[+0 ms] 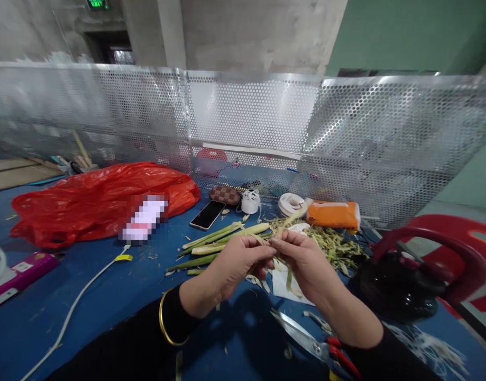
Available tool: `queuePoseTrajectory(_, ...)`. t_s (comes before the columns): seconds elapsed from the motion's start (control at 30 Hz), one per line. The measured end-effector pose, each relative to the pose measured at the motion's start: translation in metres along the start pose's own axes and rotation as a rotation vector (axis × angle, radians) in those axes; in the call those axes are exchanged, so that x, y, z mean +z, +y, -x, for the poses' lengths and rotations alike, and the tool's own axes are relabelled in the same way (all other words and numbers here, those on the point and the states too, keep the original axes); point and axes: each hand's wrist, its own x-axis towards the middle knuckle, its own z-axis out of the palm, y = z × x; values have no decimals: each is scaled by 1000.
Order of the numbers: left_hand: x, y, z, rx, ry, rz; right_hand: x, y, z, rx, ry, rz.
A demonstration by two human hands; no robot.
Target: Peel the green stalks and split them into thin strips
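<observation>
In front of me, my left hand (240, 259) and my right hand (306, 259) meet, fingertips pinched together on a thin pale-green plant strip (289, 278) that hangs below my right fingers. The fingers partly cover its upper end. Behind my left hand lie several long green plant stalks (227, 238). A heap of shredded green peelings (333, 246) spreads beyond my right hand, and a white paper (280, 288) shows beneath it. Red-handled scissors (302, 333) rest on the blue table (119, 312), blades partly spread, next to my right forearm.
A red plastic bag (108, 185), a lit blurred device on a white cable (78, 301) and a purple power strip (24, 272) are left. Behind stand a dark phone (208, 215), checkered case (225, 195), white spool (291, 204), orange packet (332, 214) and perforated metal screen (250, 106). A dark kettle (401, 291) stands right.
</observation>
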Motion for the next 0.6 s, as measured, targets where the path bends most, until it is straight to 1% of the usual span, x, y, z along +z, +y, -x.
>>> queuePoseTrajectory(0.07, 0, 1, -1, -15, 0, -13, -1, 0, 0, -61, 48, 66)
queuePoseTrajectory(0.13, 0, 2, -1, -25, -9, -37, -4, -1, -1, -113, 65, 183)
queuePoseTrajectory(0.2, 0, 3, 0, -32, -23, -56, -9, -2, -5, -126, 79, 303)
queuePoseTrajectory(0.27, 0, 3, 1, -39, -41, -62, -17, -5, -10, -175, 161, 370)
queuePoseTrajectory(0.3, 0, 4, 1, -42, -51, -62, -22, -8, -13, -252, 238, 383)
queuePoseTrajectory(0.37, -1, 4, 2, -50, -75, -60, -32, -16, -17, -497, 426, 440)
queuePoseTrajectory(0.4, -1, 3, 2, -54, -85, -57, -36, -21, -17, -619, 511, 522)
queuePoseTrajectory(0.47, -2, 2, 2, -59, -108, -48, -41, -31, -14, -789, 634, 728)
queuePoseTrajectory(0.5, -2, 1, 2, -58, -122, -44, -42, -35, -12, -848, 653, 832)
queuePoseTrajectory(0.53, -2, 1, 2, -54, -134, -45, -42, -38, -9, -887, 639, 936)
queuePoseTrajectory(0.57, -2, 0, 2, -52, -143, -51, -40, -40, -6, -905, 581, 1031)
queuePoseTrajectory(0.6, -1, -1, 3, -52, -153, -60, -37, -41, -4, -893, 483, 1114)
